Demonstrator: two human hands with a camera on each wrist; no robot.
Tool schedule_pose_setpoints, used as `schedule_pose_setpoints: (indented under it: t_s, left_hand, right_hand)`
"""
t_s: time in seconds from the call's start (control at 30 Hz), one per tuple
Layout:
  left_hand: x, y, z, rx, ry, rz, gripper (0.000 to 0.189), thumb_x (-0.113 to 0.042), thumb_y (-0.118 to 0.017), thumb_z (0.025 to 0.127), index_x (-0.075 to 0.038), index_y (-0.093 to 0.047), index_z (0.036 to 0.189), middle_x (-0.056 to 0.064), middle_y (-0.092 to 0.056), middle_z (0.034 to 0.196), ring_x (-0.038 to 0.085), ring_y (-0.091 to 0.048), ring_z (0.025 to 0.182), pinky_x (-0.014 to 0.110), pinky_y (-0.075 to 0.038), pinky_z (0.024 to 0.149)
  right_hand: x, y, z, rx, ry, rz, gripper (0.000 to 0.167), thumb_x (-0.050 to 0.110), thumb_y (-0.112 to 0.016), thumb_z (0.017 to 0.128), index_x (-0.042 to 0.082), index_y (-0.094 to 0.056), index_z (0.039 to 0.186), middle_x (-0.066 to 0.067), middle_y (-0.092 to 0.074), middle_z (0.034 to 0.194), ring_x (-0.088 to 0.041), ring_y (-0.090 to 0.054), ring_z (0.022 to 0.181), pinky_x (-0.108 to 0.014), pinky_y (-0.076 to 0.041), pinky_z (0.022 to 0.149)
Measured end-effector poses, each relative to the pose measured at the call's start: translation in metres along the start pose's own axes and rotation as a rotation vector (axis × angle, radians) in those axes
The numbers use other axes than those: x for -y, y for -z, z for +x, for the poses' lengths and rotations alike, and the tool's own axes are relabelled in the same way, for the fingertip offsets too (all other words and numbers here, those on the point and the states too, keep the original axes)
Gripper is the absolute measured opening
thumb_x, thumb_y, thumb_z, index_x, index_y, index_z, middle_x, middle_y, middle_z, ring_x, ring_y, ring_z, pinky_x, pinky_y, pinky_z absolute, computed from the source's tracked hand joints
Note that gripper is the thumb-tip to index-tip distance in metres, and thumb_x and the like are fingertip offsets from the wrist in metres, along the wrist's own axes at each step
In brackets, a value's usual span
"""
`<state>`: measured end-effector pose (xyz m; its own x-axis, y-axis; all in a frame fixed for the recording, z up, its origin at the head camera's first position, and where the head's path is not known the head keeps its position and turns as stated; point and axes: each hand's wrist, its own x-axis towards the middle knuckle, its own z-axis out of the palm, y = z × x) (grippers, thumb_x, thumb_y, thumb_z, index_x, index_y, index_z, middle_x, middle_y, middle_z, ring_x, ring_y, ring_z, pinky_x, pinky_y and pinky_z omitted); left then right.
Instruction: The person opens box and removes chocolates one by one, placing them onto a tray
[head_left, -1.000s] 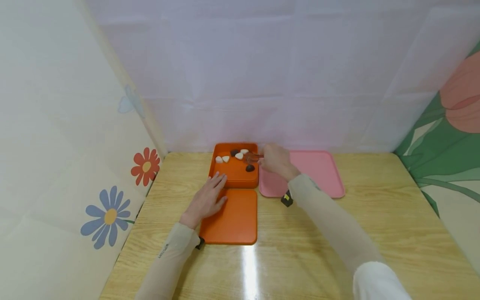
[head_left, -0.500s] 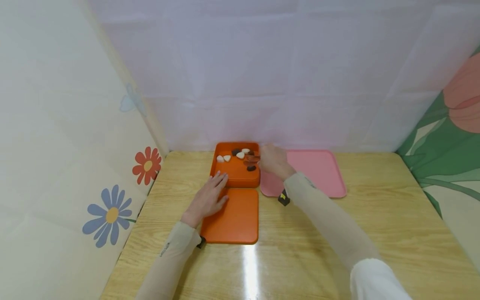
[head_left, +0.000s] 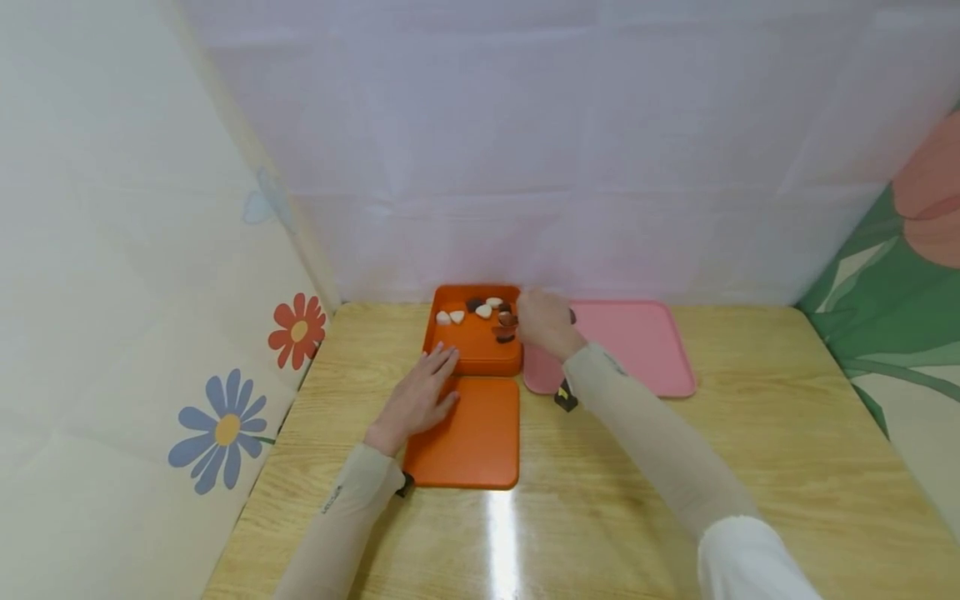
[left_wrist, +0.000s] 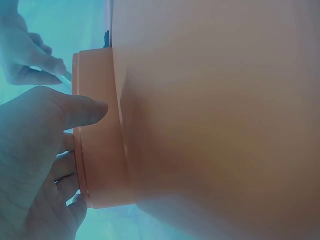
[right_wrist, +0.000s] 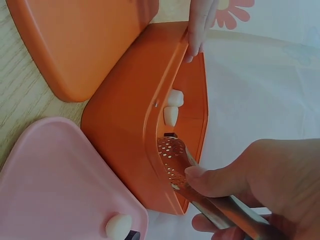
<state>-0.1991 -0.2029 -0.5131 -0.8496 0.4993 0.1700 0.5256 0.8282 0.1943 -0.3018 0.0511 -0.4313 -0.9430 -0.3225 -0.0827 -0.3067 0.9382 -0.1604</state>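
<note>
Metal tongs [right_wrist: 212, 207], gripped by the right hand [head_left: 546, 323], reached ahead of it into the orange box [head_left: 487, 365], likely keeping fingers off the white pieces [head_left: 483, 312]; the left hand [head_left: 415, 396], fingers straight, rested on the box, presumably steadying it.

The right hand [head_left: 550, 323] hides the rear end of the tongs [right_wrist: 200, 200] and the far left corner of the pink tray [head_left: 633, 350]. Under the left hand [head_left: 414, 402], one corner of the orange lid [head_left: 476, 442] is covered; beyond, the dark pieces [head_left: 475, 305] are too small to identify.
</note>
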Motion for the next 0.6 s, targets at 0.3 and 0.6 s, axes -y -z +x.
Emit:
schedule_pose_setpoints:
  t_s: [0.3, 0.6]
  left_hand:
    - [-0.001, 0.000, 0.001, 0.009, 0.005, 0.003, 0.072, -0.022, -0.073, 0.103, 0.006, -0.041, 0.161, 0.024, -0.042, 0.167, 0.041, -0.032, 0.160, 0.058, -0.027, 0.130]
    - [0.000, -0.001, 0.001, 0.015, 0.009, 0.013, 0.072, -0.022, -0.073, 0.103, 0.005, -0.040, 0.162, 0.023, -0.041, 0.168, 0.041, -0.032, 0.160, 0.057, -0.027, 0.131]
  right_hand:
    - [0.006, -0.003, 0.001, 0.011, 0.057, -0.091, 0.005, 0.011, -0.072, 0.097, 0.011, -0.073, 0.102, -0.005, -0.069, 0.088, -0.017, -0.063, 0.069, -0.031, -0.050, 0.053]
    - [0.017, -0.006, 0.001, -0.026, 0.054, -0.185, 0.010, 0.018, -0.069, 0.103, 0.011, -0.077, 0.103, -0.006, -0.073, 0.090, -0.019, -0.068, 0.072, -0.035, -0.059, 0.057]
